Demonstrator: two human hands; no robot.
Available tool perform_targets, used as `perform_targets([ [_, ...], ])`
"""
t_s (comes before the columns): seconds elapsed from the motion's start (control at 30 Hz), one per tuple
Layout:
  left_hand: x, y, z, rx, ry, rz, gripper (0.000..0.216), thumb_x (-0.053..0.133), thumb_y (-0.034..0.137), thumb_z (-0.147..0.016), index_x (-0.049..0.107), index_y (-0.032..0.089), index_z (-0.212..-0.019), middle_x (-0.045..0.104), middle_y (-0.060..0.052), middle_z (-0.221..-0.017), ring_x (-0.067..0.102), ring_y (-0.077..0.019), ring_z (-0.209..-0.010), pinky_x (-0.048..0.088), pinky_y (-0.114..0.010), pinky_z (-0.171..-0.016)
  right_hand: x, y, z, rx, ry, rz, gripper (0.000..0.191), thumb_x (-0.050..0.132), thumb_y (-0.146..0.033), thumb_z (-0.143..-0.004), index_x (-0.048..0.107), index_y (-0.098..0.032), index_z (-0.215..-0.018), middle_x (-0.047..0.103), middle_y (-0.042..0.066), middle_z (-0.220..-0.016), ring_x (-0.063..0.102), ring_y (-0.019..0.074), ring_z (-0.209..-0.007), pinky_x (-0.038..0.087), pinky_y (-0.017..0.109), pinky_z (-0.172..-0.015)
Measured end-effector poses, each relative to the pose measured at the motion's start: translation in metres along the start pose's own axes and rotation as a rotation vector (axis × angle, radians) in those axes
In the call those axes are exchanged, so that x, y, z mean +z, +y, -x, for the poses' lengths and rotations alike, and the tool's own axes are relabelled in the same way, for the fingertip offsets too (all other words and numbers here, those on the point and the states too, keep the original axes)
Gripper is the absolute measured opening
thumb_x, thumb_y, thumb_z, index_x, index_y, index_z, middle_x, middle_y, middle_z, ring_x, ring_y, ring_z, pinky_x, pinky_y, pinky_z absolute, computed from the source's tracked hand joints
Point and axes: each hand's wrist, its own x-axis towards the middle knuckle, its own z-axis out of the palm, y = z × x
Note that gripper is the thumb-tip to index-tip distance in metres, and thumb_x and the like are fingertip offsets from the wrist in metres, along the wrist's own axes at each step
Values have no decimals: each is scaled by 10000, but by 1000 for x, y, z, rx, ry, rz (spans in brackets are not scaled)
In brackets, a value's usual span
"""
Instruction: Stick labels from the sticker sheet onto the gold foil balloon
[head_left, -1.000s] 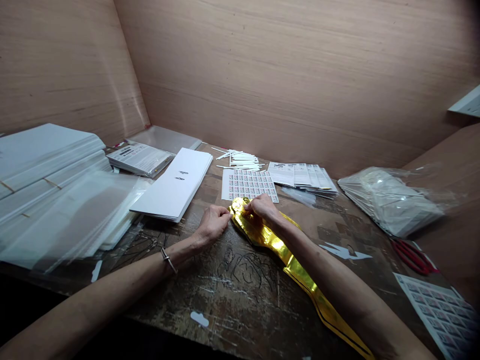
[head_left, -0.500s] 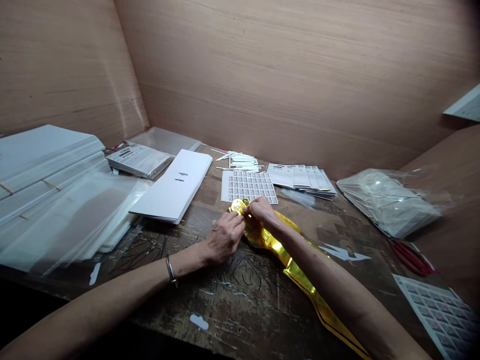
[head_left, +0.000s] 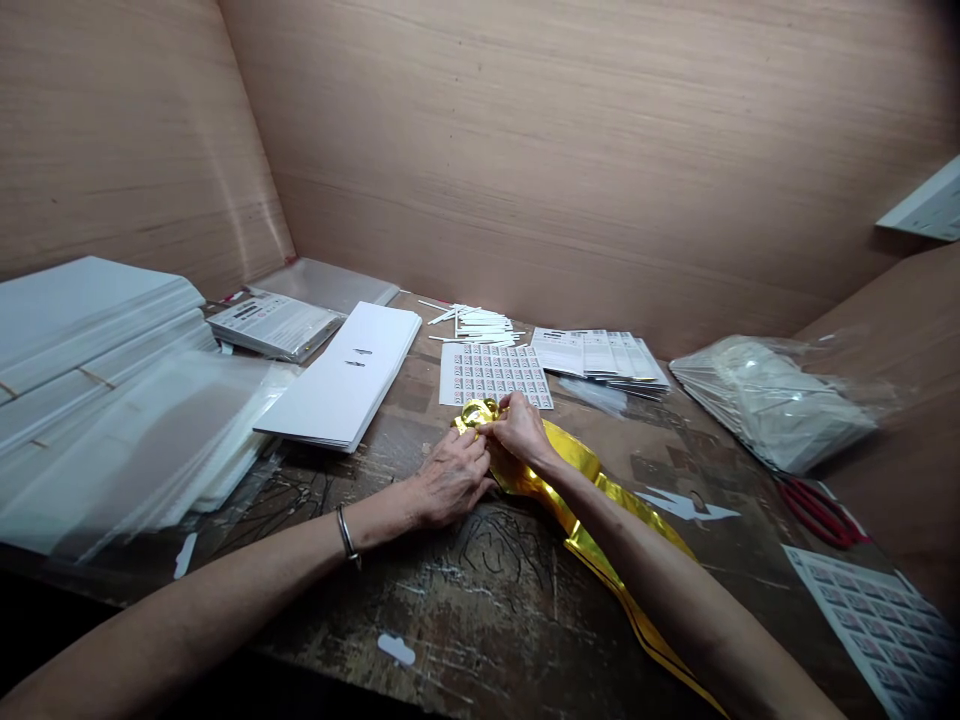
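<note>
A long gold foil piece (head_left: 585,500) lies flat on the worn wooden table (head_left: 487,590), running from the middle toward the near right edge. My left hand (head_left: 450,478) rests on its far end, fingers curled and pinching the foil. My right hand (head_left: 519,425) meets it there, fingers closed on the same crumpled gold tip. My right forearm lies over the foil and hides part of it. A bracelet sits on my left wrist.
Behind the hands lie a sticker sheet (head_left: 493,374), white strips (head_left: 480,322) and printed leaflets (head_left: 600,352). White cards (head_left: 345,372) and clear sleeves (head_left: 142,440) are on the left. A plastic bag (head_left: 772,400), red scissors (head_left: 825,510) and another sticker sheet (head_left: 877,625) sit right.
My left hand has moved right from beside the foil onto its far end, joining my right hand. Both hands have crept slightly away from me along the gold tip.
</note>
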Motion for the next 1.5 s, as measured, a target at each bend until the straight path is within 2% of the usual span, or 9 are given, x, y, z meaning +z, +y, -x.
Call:
perform_targets([
  [0.23,-5,0,-1,-22,12,78,237,369,303,-782,523,126,-813,538,-85,-875,438,-189,-888,342,-325,-773,2,7,-17,145,-260,-265,241,644,-310,-539,538,-132,-662,494,-27,-442,453,77,-405,321,186,-417],
  [0.37,-12,-18,-15,-454,146,161,214,384,272,-762,537,127,-801,558,-69,-791,484,-153,-754,370,-249,-640,1,3,-16,213,-268,-358,243,662,-270,-528,535,-140,-689,494,-43,-439,420,61,-338,318,179,-375],
  [0.43,-14,-29,-27,-660,114,202,224,447,326,-707,555,130,-709,559,-56,-689,496,-151,-667,355,-234,-559,-1,1,-13,221,-276,-386,241,672,-257,-511,536,-139,-672,476,-53,-416,409,57,-326,316,175,-366],
  [0.6,-8,-49,-49,-890,46,379,244,614,337,-498,575,144,-642,537,-13,-574,494,-136,-573,306,-203,-462,-5,1,-9,253,-304,-500,152,632,-198,-541,531,-141,-640,437,-66,-358,365,52,-295,277,164,-326],
  [0.9,-4,-52,-52,-894,169,377,90,527,188,-538,584,121,-557,531,-23,-524,489,-125,-545,317,-199,-469,-5,8,-1,193,-292,-639,104,516,-205,-671,538,-130,-741,429,-66,-361,350,49,-292,254,160,-329],
  [1.0,-7,-49,-52,-888,150,307,187,508,269,-583,595,107,-619,547,-51,-558,496,-144,-550,323,-217,-475,-9,9,7,41,-210,-477,118,499,-215,-685,553,-135,-753,498,-31,-476,446,70,-405,334,178,-420],
  [1.17,-5,-49,-51,-890,119,372,217,596,286,-493,587,105,-613,530,-33,-542,481,-137,-530,306,-205,-440,-15,1,36,-324,-23,116,250,440,-335,-731,592,-137,-730,537,75,-824,500,142,-756,370,237,-657],
  [1.33,-3,-52,-51,-988,149,527,105,564,200,-510,560,98,-534,463,0,-424,437,-96,-435,277,-185,-394,-11,-13,58,-366,-19,437,332,402,-401,-743,560,-127,-845,494,111,-901,466,197,-824,381,275,-631],
  [1.5,-9,-48,-49,-1003,126,620,144,514,229,-568,555,94,-542,457,0,-395,414,-83,-374,272,-181,-361,1,-19,59,-403,-70,564,213,370,-171,-752,557,-108,-834,507,131,-834,472,194,-755,366,265,-554],
])
